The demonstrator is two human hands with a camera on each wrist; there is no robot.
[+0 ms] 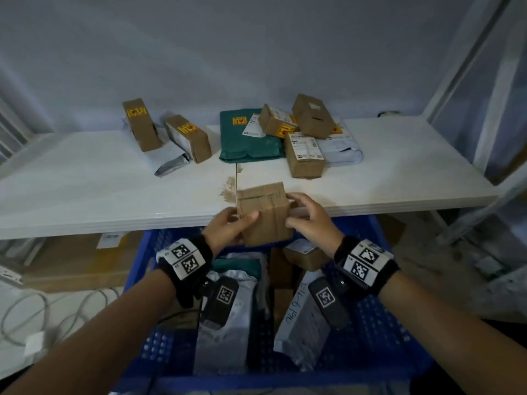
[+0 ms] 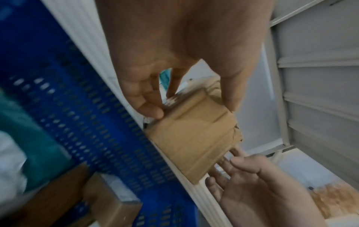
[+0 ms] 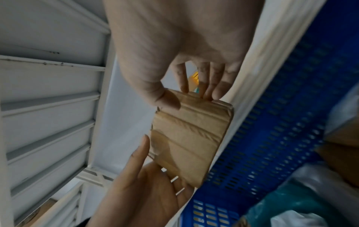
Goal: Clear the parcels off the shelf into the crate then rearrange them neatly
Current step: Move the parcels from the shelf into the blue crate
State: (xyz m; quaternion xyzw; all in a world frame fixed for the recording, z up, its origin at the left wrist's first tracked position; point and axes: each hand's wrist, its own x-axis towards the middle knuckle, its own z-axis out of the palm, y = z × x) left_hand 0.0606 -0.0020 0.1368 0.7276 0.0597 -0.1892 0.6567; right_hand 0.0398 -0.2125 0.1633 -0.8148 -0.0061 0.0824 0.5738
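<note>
While several parcels still lie at the back of the shelf (image 1: 85,178), the clearing step is in hand: a taped cardboard box (image 1: 265,212) is held at the shelf's front edge, above the far end of the blue crate (image 1: 379,323), which already holds grey mailers and boxes. The left hand (image 1: 228,229) grips the box's left side, thumb across its front face and fingers curled behind. The right hand (image 1: 309,218) holds the right side, thumb on the front and fingertips pinching the top edge. Both forearms reach forward over the crate, wrists level. Next, I judge, the box must be lowered into a free gap in the crate without wedging on what is already there.
</note>
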